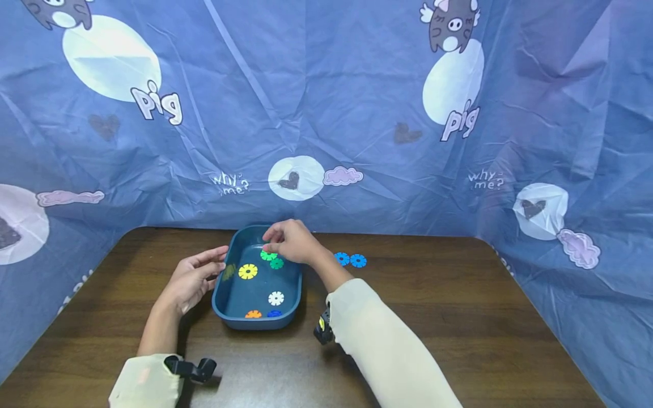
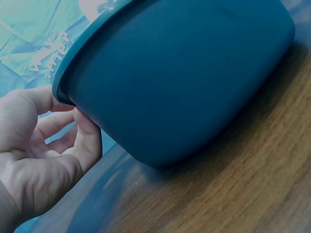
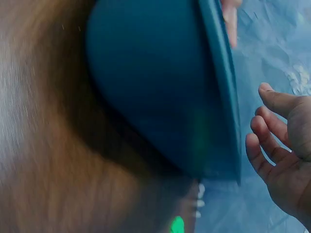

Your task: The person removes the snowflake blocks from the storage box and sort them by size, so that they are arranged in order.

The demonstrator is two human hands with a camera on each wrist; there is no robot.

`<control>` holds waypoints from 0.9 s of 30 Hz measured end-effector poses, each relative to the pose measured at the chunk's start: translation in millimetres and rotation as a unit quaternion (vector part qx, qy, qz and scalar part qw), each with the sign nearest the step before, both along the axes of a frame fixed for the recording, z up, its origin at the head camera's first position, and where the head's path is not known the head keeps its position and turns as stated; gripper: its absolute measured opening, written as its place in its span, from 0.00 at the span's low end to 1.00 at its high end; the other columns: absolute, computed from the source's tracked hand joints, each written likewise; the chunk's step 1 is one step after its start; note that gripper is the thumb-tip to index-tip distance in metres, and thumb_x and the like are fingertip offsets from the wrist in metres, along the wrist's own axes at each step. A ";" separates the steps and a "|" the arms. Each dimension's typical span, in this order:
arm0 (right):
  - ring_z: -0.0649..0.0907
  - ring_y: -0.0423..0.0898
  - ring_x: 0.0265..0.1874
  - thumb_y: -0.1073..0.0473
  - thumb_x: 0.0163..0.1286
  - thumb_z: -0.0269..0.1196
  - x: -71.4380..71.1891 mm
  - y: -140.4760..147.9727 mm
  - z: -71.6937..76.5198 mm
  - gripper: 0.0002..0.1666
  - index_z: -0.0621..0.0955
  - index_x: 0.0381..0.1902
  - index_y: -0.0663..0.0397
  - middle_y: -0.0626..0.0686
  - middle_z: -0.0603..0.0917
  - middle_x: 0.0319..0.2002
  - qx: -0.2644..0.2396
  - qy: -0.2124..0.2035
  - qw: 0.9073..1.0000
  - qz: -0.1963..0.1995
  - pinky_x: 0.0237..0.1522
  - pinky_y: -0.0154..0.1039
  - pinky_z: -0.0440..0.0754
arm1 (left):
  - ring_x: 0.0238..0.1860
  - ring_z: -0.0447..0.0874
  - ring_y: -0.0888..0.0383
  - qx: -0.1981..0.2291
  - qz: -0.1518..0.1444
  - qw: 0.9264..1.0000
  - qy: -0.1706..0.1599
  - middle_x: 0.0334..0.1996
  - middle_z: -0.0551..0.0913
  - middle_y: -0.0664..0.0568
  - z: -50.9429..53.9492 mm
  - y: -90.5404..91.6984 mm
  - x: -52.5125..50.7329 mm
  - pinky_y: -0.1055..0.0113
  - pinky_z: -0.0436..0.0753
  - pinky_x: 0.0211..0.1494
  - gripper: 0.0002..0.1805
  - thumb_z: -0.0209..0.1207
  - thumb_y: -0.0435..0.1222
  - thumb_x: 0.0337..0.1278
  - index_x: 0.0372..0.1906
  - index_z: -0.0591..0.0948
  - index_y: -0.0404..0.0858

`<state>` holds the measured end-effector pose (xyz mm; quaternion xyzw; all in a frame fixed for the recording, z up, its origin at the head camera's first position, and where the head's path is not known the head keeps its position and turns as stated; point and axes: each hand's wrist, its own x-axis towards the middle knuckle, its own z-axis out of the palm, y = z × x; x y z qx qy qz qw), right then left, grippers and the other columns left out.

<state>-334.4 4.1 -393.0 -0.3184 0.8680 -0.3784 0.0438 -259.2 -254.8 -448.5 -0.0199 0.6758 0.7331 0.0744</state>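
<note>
A dark blue-green plastic bin (image 1: 255,323) stands on the table, with flower-shaped discs lying inside: yellow (image 1: 247,271), white (image 1: 276,298), orange (image 1: 253,314), dark blue (image 1: 274,313) and two green (image 1: 268,255). The left hand (image 1: 191,280) touches the bin's left side, its fingertips at the outer wall just under the rim, as the left wrist view also shows. Over the bin's far right part is the right hand (image 1: 295,241), fingers loosely bent near the green discs. Nothing shows between its fingers (image 3: 265,133) in the right wrist view.
Two light blue discs (image 1: 358,260) lie on the brown table (image 1: 433,294), right of the bin beyond the right forearm. A bright green shape (image 3: 178,224) shows past the bin in the right wrist view. A blue printed cloth (image 1: 357,113) hangs behind the table.
</note>
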 end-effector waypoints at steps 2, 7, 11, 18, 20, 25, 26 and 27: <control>0.83 0.37 0.33 0.58 0.70 0.70 2.1 -7.8 -4.4 0.14 0.87 0.50 0.60 0.46 0.87 0.34 0.006 -0.008 1.000 0.006 0.35 0.30 0.81 | 0.51 0.83 0.60 0.001 -0.002 1.000 0.000 0.58 0.79 0.48 -0.5 0.1 -0.2 0.63 0.85 0.51 0.32 0.59 0.29 0.70 0.76 0.65 0.30; 0.83 0.38 0.39 0.57 0.70 0.70 8.2 -22.2 -15.1 0.17 0.86 0.53 0.57 0.48 0.88 0.40 0.027 -0.021 0.999 0.007 0.40 0.30 0.81 | 0.51 0.83 0.60 0.005 -0.005 1.000 0.003 0.58 0.79 0.48 -1.0 -0.4 -0.7 0.63 0.85 0.51 0.32 0.59 0.29 0.70 0.76 0.65 0.29; 0.82 0.40 0.45 0.57 0.70 0.70 12.2 -32.2 -22.6 0.19 0.85 0.57 0.54 0.51 0.87 0.49 0.055 -0.025 0.998 -0.002 0.45 0.33 0.81 | 0.51 0.83 0.61 0.003 -0.007 1.000 0.002 0.60 0.78 0.46 0.5 -0.8 -0.8 0.64 0.85 0.51 0.32 0.58 0.29 0.71 0.76 0.65 0.30; 0.79 0.43 0.55 0.57 0.70 0.70 16.5 -48.1 -35.7 0.21 0.84 0.60 0.49 0.49 0.86 0.54 0.073 -0.039 0.996 -0.015 0.55 0.38 0.80 | 0.50 0.83 0.61 0.013 -0.006 1.000 0.007 0.57 0.79 0.48 -0.6 -1.9 0.5 0.64 0.85 0.51 0.32 0.58 0.29 0.71 0.75 0.64 0.28; 0.80 0.43 0.56 0.58 0.69 0.70 17.2 -51.0 -38.9 0.21 0.84 0.60 0.50 0.49 0.86 0.54 0.081 -0.038 0.996 -0.013 0.56 0.38 0.79 | 0.51 0.83 0.61 0.014 -0.007 1.000 0.009 0.57 0.79 0.49 -1.0 -2.1 0.3 0.64 0.85 0.51 0.32 0.58 0.28 0.71 0.75 0.64 0.28; 0.82 0.41 0.57 0.59 0.68 0.72 16.7 -55.2 -45.1 0.22 0.84 0.59 0.51 0.48 0.86 0.54 0.100 -0.030 0.995 -0.008 0.60 0.34 0.77 | 0.52 0.82 0.61 0.010 -0.010 1.000 0.013 0.58 0.78 0.46 -0.6 -1.4 0.4 0.64 0.85 0.51 0.31 0.57 0.28 0.71 0.75 0.64 0.28; 0.82 0.41 0.57 0.59 0.67 0.72 16.2 -55.9 -45.6 0.22 0.84 0.59 0.52 0.48 0.86 0.54 0.101 -0.030 0.994 -0.008 0.60 0.34 0.76 | 0.52 0.82 0.61 0.009 -0.009 1.000 0.012 0.59 0.77 0.45 -0.2 -1.2 0.6 0.64 0.85 0.51 0.31 0.57 0.28 0.71 0.75 0.64 0.28; 0.82 0.41 0.56 0.59 0.67 0.72 16.0 -56.5 -46.2 0.22 0.84 0.59 0.52 0.48 0.86 0.54 0.102 -0.030 0.994 -0.009 0.60 0.33 0.76 | 0.52 0.82 0.60 0.007 -0.008 1.000 0.010 0.60 0.77 0.45 0.2 -1.2 0.9 0.64 0.85 0.52 0.31 0.57 0.28 0.71 0.75 0.64 0.28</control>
